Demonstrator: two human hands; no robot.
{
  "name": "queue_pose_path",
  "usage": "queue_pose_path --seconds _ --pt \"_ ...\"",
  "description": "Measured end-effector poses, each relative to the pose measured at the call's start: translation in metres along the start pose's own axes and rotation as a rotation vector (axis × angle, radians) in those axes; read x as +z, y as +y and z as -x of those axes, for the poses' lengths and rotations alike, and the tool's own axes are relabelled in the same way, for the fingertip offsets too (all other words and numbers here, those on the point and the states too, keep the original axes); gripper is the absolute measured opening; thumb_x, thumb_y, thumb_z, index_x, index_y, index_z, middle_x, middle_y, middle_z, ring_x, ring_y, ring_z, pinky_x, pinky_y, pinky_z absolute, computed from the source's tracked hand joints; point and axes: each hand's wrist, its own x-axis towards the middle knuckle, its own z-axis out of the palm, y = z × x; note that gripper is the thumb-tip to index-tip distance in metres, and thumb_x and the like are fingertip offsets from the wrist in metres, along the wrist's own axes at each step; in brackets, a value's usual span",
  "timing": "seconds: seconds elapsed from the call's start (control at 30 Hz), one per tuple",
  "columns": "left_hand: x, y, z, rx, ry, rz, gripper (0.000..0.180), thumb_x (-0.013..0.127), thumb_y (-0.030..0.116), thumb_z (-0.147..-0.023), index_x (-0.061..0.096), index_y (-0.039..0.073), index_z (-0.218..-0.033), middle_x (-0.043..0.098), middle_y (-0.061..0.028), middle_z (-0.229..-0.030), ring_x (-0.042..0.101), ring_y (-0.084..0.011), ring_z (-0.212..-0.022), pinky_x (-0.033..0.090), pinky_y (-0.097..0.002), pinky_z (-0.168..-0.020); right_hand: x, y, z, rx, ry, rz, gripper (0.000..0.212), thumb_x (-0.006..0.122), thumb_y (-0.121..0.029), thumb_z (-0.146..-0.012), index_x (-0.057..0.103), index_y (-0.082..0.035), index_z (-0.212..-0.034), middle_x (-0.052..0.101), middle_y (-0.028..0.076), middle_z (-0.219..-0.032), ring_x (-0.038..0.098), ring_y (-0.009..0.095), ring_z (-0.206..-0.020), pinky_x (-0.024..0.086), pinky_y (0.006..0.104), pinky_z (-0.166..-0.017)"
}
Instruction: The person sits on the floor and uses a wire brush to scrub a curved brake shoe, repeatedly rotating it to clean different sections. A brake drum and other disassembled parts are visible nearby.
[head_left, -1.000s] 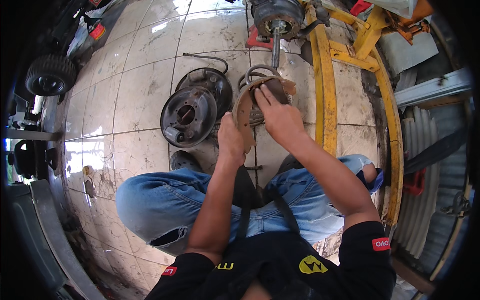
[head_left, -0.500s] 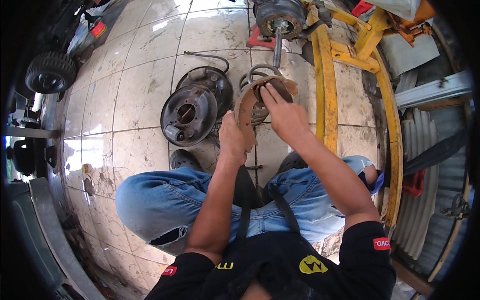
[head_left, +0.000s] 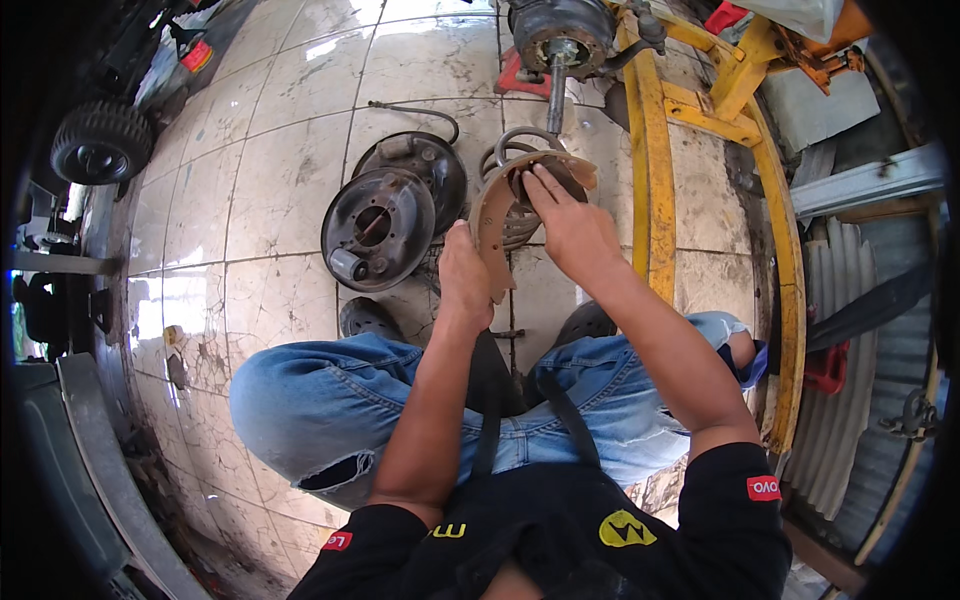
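I squat on a tiled floor and hold a curved brown brake shoe (head_left: 497, 215) in front of me. My left hand (head_left: 466, 280) grips its lower end. My right hand (head_left: 566, 222) lies over its upper arc, fingers spread on the inner side. Just behind the shoe lies a coil spring (head_left: 517, 150). To the left on the floor rest a rusty brake drum (head_left: 377, 228) and a round backing plate (head_left: 425, 165) leaning behind it.
A yellow metal frame (head_left: 652, 170) runs along my right, carrying a wheel hub with an axle stub (head_left: 556, 40) at the top. A small black wheel (head_left: 100, 140) stands far left. Corrugated sheet metal (head_left: 860, 420) lies at the right edge.
Both hands have shifted slightly on the brake shoe; my right hand's fingers have slid along its upper arc. The shoe stays in about the same place.
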Motion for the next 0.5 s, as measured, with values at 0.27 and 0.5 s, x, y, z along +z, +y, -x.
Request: queue_pose_path --seconds 0.27,0.5 --pt "-0.001 0.000 -0.003 -0.022 0.049 -0.010 0.043 0.040 0.041 -0.102 0.061 0.005 -0.112 0.061 -0.0078 -0.094 0.059 -0.0197 -0.079 0.049 -0.0387 -0.066 -0.002 -0.002 0.001 0.028 -0.020 0.028 0.068 0.055 0.000 -0.077 0.047 -0.015 -0.143 0.048 0.006 -0.148 0.070 0.035 -0.086 0.058 0.0455 -0.073" --pt "-0.003 -0.006 -0.009 0.019 0.018 0.017 0.043 0.039 0.041 -0.102 0.061 0.005 -0.111 0.060 -0.0073 -0.092 0.059 -0.0191 -0.077 0.049 -0.0386 -0.062 -0.001 0.004 0.000 -0.055 0.038 0.003 0.057 0.052 -0.005 -0.085 0.048 -0.016 -0.140 0.050 0.013 -0.146 0.072 0.036 -0.081 0.059 0.0454 -0.070"
